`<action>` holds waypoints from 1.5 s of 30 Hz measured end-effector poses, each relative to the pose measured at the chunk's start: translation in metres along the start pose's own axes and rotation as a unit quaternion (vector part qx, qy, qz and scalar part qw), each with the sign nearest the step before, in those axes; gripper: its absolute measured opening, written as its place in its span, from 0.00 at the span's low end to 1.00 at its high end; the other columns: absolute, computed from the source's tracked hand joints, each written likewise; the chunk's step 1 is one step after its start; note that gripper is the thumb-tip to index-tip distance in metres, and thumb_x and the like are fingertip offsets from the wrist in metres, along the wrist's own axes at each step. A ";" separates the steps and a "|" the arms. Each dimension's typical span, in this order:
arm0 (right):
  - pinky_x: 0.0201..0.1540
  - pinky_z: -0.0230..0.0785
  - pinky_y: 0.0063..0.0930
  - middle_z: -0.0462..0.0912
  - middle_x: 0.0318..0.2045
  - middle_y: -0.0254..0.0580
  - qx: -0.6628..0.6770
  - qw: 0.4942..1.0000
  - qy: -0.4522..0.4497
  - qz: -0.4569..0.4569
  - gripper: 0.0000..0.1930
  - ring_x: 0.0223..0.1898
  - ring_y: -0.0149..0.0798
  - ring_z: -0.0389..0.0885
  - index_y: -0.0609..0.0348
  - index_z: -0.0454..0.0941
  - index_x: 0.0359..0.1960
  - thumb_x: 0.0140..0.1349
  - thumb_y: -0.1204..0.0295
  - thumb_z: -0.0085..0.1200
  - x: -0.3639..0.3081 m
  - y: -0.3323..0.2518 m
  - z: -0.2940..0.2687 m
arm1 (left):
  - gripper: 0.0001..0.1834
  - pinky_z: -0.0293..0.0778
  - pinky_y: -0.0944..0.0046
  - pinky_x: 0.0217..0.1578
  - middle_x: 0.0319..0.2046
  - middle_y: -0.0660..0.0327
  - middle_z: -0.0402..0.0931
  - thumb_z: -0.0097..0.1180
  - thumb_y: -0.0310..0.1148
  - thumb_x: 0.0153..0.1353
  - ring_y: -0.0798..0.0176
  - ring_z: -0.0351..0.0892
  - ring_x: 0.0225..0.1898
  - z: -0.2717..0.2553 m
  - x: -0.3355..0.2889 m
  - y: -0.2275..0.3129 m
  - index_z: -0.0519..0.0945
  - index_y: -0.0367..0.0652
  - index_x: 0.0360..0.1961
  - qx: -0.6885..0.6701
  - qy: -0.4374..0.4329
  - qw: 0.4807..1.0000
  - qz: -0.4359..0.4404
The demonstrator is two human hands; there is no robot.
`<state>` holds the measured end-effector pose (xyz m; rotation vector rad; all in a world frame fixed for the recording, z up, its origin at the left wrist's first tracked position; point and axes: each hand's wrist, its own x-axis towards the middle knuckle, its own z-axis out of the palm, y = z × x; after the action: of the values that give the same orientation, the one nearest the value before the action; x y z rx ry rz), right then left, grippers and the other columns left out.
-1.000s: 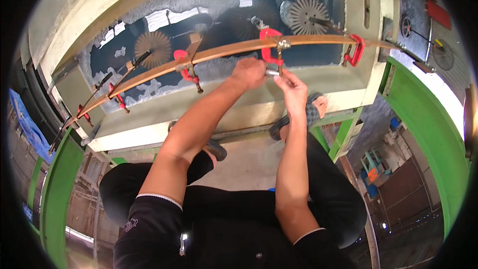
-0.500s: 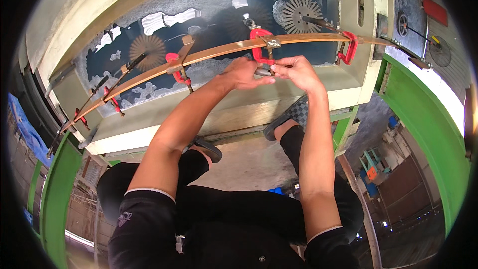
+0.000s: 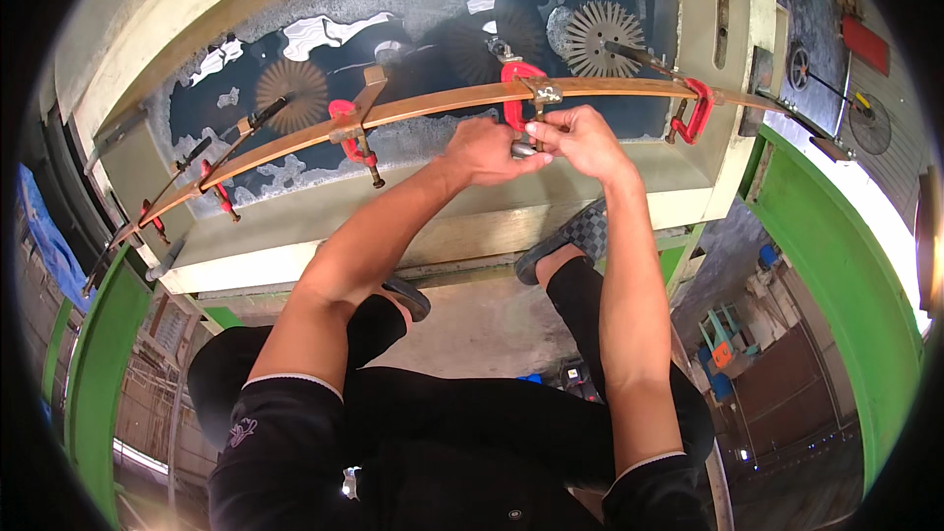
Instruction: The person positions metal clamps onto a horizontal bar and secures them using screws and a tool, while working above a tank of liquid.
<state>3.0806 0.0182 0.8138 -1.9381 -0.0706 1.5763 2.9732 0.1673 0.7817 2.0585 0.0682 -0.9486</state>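
A long, thin brown strip (image 3: pixel 433 102) arches across the trough, with several red C-clamps along it. At the clamp (image 3: pixel 512 114) right of the middle, my two hands meet just below the strip. My left hand (image 3: pixel 479 153) is closed around a short, rounded grey metal piece (image 3: pixel 523 149), only its end showing; its full shape is hidden. My right hand (image 3: pixel 587 145) pinches with thumb and fingers at the lower end of the clamp's screw, beside that metal piece. Another red clamp (image 3: pixel 344 123) grips the strip to the left, and one (image 3: pixel 698 113) to the right.
Beyond the strip lies a pale-walled trough (image 3: pixel 472 206) holding dark liquid, with toothed discs (image 3: pixel 604 39) in it. Thin rods (image 3: pixel 231 152) run along the strip's left end. Green beams (image 3: pixel 826 246) stand at both sides, and a fan (image 3: pixel 869 118) is at the far right.
The view has shifted slightly. My right fingers have moved a little at the clamp screw, and more of the grey metal piece's end shows by my left hand.
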 end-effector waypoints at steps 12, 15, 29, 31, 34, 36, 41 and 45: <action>0.34 0.71 0.29 0.84 0.25 0.45 0.037 0.998 0.045 -0.032 0.15 0.26 0.29 0.81 0.66 0.83 0.37 0.57 0.64 0.61 -0.003 0.003 0.006 | 0.38 0.75 0.54 0.43 0.32 0.49 0.82 0.42 0.70 0.51 0.48 0.82 0.38 -0.004 -0.004 0.019 0.84 0.43 0.33 0.015 0.010 0.997 -0.081; 0.31 0.71 0.23 0.83 0.26 0.38 0.013 0.998 0.053 -0.040 0.13 0.25 0.26 0.77 0.68 0.83 0.38 0.59 0.67 0.60 -0.006 -0.004 0.006 | 0.39 0.75 0.56 0.44 0.34 0.49 0.82 0.41 0.69 0.53 0.49 0.82 0.40 -0.013 -0.009 0.029 0.84 0.41 0.33 0.049 -0.013 0.992 -0.114; 0.38 0.71 0.34 0.84 0.27 0.48 -0.047 0.997 0.016 -0.057 0.16 0.31 0.42 0.83 0.60 0.83 0.37 0.56 0.60 0.60 0.002 0.001 -0.003 | 0.37 0.76 0.56 0.42 0.35 0.49 0.82 0.41 0.65 0.58 0.51 0.82 0.41 -0.027 -0.014 0.095 0.84 0.38 0.33 0.103 -0.045 0.943 -0.314; 0.35 0.71 0.33 0.84 0.26 0.46 -0.033 0.996 0.003 -0.080 0.15 0.28 0.36 0.81 0.62 0.83 0.36 0.57 0.61 0.60 0.002 0.003 -0.001 | 0.35 0.77 0.56 0.42 0.36 0.50 0.82 0.43 0.64 0.58 0.52 0.82 0.41 -0.025 -0.012 0.103 0.84 0.40 0.35 0.092 -0.036 0.929 -0.355; 0.35 0.70 0.34 0.84 0.26 0.46 -0.056 0.994 -0.032 -0.087 0.14 0.29 0.38 0.81 0.61 0.83 0.34 0.57 0.61 0.59 0.004 -0.005 -0.008 | 0.34 0.77 0.56 0.42 0.37 0.50 0.82 0.43 0.63 0.58 0.52 0.82 0.42 -0.029 -0.009 0.119 0.84 0.41 0.36 0.108 -0.025 0.905 -0.410; 0.38 0.71 0.37 0.83 0.27 0.48 -0.090 0.991 -0.061 -0.077 0.15 0.31 0.45 0.82 0.58 0.83 0.34 0.57 0.58 0.60 0.008 -0.011 -0.009 | 0.34 0.77 0.56 0.42 0.38 0.51 0.82 0.44 0.63 0.58 0.52 0.82 0.42 -0.028 -0.010 0.123 0.84 0.41 0.37 0.111 -0.014 0.893 -0.436; 0.35 0.68 0.39 0.81 0.24 0.51 -0.079 0.991 -0.064 -0.085 0.15 0.27 0.45 0.79 0.61 0.82 0.29 0.57 0.59 0.59 0.009 0.000 -0.010 | 0.32 0.77 0.56 0.42 0.38 0.50 0.82 0.45 0.62 0.58 0.52 0.82 0.43 -0.020 -0.004 0.126 0.84 0.41 0.37 0.111 -0.007 0.880 -0.462; 0.32 0.67 0.39 0.79 0.20 0.48 -0.057 0.993 -0.064 -0.085 0.16 0.23 0.43 0.76 0.62 0.81 0.28 0.57 0.59 0.59 0.020 0.007 -0.013 | 0.38 0.77 0.53 0.39 0.35 0.48 0.82 0.42 0.68 0.56 0.50 0.83 0.41 -0.016 -0.021 0.108 0.84 0.39 0.33 0.123 0.021 0.919 -0.375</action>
<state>3.0951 0.0155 0.7943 -1.8595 -0.3765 1.6106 3.0073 0.1155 0.8737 2.3211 0.8523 -1.4195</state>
